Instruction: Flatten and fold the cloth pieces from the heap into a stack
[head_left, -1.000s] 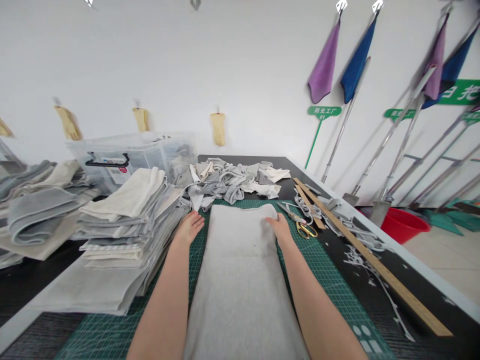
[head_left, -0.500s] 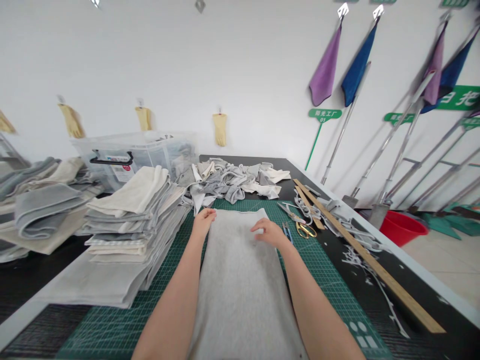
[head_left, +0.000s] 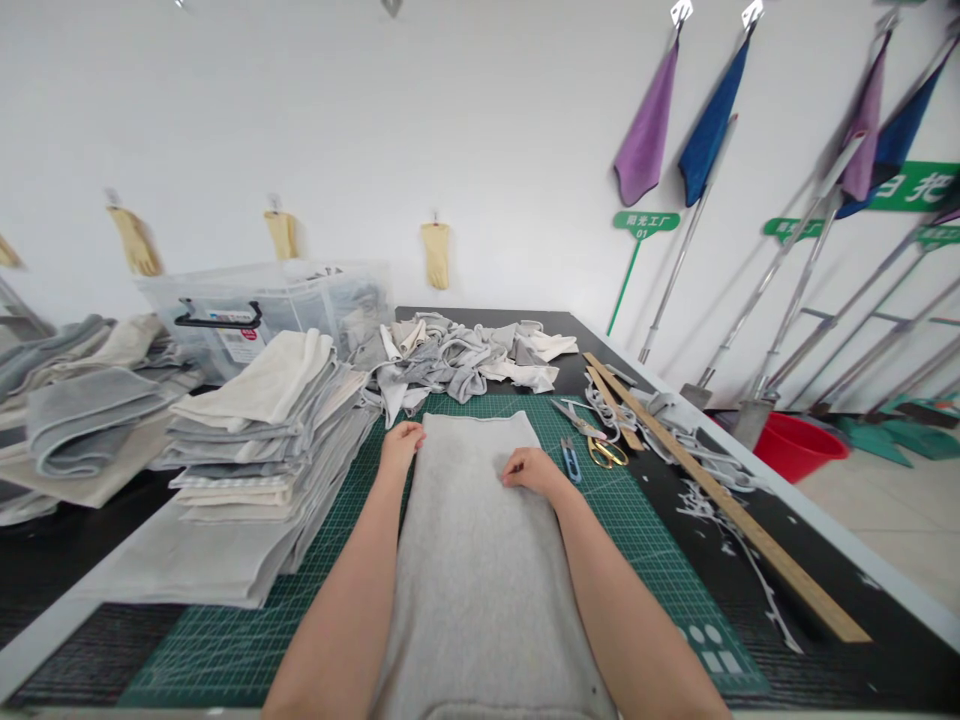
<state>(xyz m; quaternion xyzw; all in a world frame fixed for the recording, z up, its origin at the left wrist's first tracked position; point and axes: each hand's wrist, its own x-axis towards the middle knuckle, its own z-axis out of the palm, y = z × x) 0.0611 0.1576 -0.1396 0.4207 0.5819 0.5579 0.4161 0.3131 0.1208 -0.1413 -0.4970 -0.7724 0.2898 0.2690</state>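
Mostly plain grey, the cloth point(head_left: 480, 560) lies flat, seemingly layered.

Grey cloth point(head_left: 480, 570) on a green mat point(head_left: 637, 560)
The left hand point(head_left: 401, 447) touches its left edge, the right hand point(head_left: 531, 470) its right side. Snips point(head_left: 571, 462) and scissors point(head_left: 607, 454) lie rightward, a fabric stack point(head_left: 244, 455) leftward.

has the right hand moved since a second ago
Yes, the right hand has moved left, farther from the gold-handled scissors on the mat.
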